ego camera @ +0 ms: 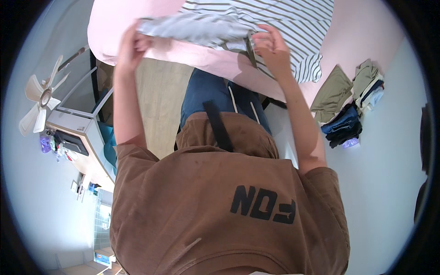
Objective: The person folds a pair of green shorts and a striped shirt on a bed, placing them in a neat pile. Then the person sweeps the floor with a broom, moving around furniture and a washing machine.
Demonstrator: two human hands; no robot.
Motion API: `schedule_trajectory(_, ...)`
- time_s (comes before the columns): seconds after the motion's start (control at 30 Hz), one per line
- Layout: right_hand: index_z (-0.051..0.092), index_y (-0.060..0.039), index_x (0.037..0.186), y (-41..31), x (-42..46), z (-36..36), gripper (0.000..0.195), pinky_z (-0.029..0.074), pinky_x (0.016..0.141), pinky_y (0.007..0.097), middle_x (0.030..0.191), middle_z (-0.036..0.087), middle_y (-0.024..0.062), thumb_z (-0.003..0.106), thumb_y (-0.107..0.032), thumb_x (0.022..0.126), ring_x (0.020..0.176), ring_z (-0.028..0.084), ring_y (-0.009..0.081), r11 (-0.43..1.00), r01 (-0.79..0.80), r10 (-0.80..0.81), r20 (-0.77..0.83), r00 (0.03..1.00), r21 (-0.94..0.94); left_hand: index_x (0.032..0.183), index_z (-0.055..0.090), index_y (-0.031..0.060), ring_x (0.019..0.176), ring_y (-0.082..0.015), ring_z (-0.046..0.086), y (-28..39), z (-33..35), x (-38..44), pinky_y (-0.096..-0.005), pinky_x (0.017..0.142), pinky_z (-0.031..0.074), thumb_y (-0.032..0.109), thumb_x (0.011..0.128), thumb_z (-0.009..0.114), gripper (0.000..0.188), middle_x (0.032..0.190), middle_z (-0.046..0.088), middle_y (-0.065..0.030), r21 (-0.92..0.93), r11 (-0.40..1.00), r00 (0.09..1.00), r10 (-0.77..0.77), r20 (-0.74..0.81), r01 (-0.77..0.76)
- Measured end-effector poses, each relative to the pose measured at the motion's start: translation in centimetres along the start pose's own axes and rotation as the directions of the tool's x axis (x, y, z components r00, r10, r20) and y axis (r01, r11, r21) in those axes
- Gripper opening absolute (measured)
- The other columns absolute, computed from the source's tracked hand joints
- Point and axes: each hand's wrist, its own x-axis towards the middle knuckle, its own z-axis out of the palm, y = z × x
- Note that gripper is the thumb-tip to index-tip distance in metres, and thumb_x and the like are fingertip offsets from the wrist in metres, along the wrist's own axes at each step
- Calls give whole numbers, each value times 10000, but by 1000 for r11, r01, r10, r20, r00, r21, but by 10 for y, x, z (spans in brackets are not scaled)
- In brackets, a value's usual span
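A white garment with dark stripes (288, 32) is spread over the pink bedding (111, 20) in front of me. My left hand (132, 46) grips the far-left end of a raised, blurred fold of it. At the other end of this fold is my right hand (273, 48), its fingers curled on the cloth beside a dark olive strip (250, 50). Between my hands the fold runs roughly level, showing a paler grey-white side. The striped lower corner of the garment lies to the right of my right wrist.
Folded clothes, among them an olive piece (333, 91) and dark blue ones (343, 122), lie on the right. A desk (98, 151) holding a black tablet-like object (71, 141) stands on the left near a white fan (44, 98). Wood-look floor (161, 99) shows below the bed edge.
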Motion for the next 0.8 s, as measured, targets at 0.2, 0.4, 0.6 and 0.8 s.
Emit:
schedule_trajectory(0.2,605,-79,1034,36,-48,-49,297,504,675,306,907,636,67,641,-161,751,738,621,198,789,27,60,122,991,-614,1358,232,-59,731,-149,582,-18,-19,-25,-256,638,478,243,808,687,775,959,626,-90,909,246,762,495,-417,337)
schedule_trajectory(0.4,622,-80,964,75,-58,-44,276,483,740,358,901,587,78,679,-204,724,842,585,254,588,255,-161,197,967,-768,928,624,95,826,-273,564,-90,69,5,-376,718,466,173,719,705,237,912,573,-61,919,-209,821,414,393,-335)
schedule_trajectory(0.6,659,-35,971,89,-27,-89,188,455,631,239,798,663,56,623,-153,829,648,553,114,875,-89,150,93,984,-477,1027,578,126,829,-265,576,-96,83,26,-380,712,464,174,694,702,359,905,588,-64,891,-427,786,495,371,-151)
schedule_trajectory(0.8,671,-78,1027,71,5,-130,227,445,636,216,825,652,25,625,-167,823,672,533,77,890,-174,107,-178,978,-422,957,612,124,854,-244,613,-83,92,39,-362,701,487,145,736,663,228,913,624,-63,862,-392,867,246,433,-320)
